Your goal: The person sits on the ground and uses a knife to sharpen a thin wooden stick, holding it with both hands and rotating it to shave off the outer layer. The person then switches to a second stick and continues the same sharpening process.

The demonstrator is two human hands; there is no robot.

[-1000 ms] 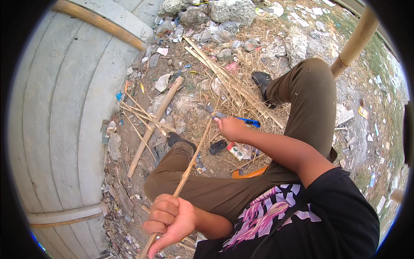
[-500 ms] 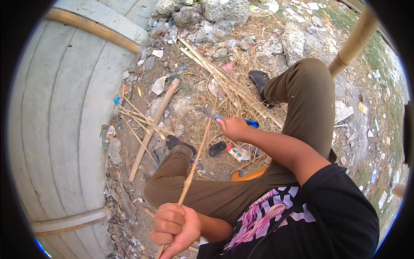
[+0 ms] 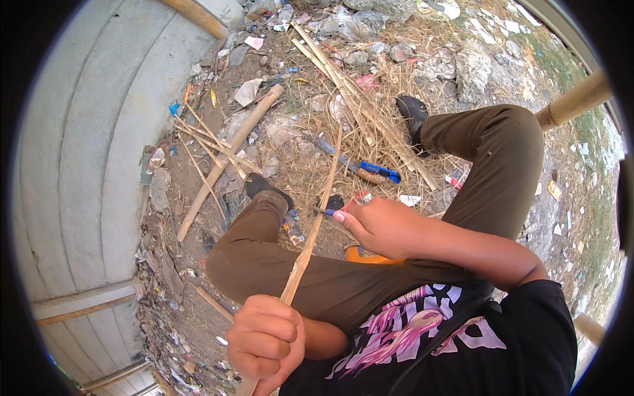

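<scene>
My left hand (image 3: pixel 264 336) is closed round the lower end of a long bamboo strip (image 3: pixel 305 254), which slants up and away between my legs. The strip looks rough and paler along its near half. My right hand (image 3: pixel 383 226) is closed on a small knife (image 3: pixel 327 212), with a bit of blue showing at the thumb and a dark blade against the strip. Most of its handle is hidden in my fist. Beyond that hand, a wooden-handled knife (image 3: pixel 370 174) lies on the ground beside a blue tool (image 3: pixel 389 173), perhaps a cutter.
Split bamboo strips (image 3: pixel 363 99) lie on dry straw ahead. A bamboo pole (image 3: pixel 231 162) with thin sticks (image 3: pixel 205 140) across it rests at the left, near a grey plank wall (image 3: pixel 86 165). An orange object (image 3: pixel 370 256) sits below my right forearm. Litter and rocks surround me.
My right hand has come down along the bamboo strip toward me, uncovering the wooden-handled knife on the ground. My left hand still grips the lower end. The whole view has shifted slightly.
</scene>
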